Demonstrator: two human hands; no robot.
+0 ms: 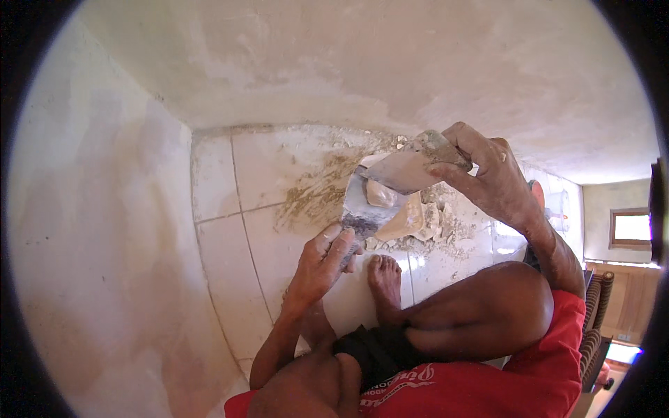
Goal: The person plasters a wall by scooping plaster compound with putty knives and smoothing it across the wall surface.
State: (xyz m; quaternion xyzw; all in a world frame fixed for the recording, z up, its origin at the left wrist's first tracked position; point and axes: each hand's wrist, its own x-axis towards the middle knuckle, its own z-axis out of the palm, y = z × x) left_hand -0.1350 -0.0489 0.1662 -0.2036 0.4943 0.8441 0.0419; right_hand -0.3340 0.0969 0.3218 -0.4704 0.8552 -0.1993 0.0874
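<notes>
Along the left of the frame, a pale, blotchy plastered wall (97,223) shows uneven grey and pinkish patches, so its surface looks unevenly finished. Next to it lies a floor of glossy white square tiles (214,164), streaked with brownish residue toward the middle. At the centre, the left hand (322,261) is closed around the dark handle of a flat, paste-smeared metal putty knife (357,198), its blade pointing up the frame. A smooth lump of off-white paste (380,194) sits on that blade, so this portion seems not yet spread. Below and just right, a cream-coloured, irregular heap of material (411,219) lies on the tiles among crumbs, suggesting more remains; whether a sheet or bag lies under it is hard to tell. The right hand (488,174), right of centre, is curled with its thumb and fingers pinching a broad, pale-coated scraper (404,167), whose blade overlaps the knife; whether the edges touch is unclear. Farther right, the forearm partly hides a red round object (536,191) and a translucent container (557,209), both too small to identify.
</notes>
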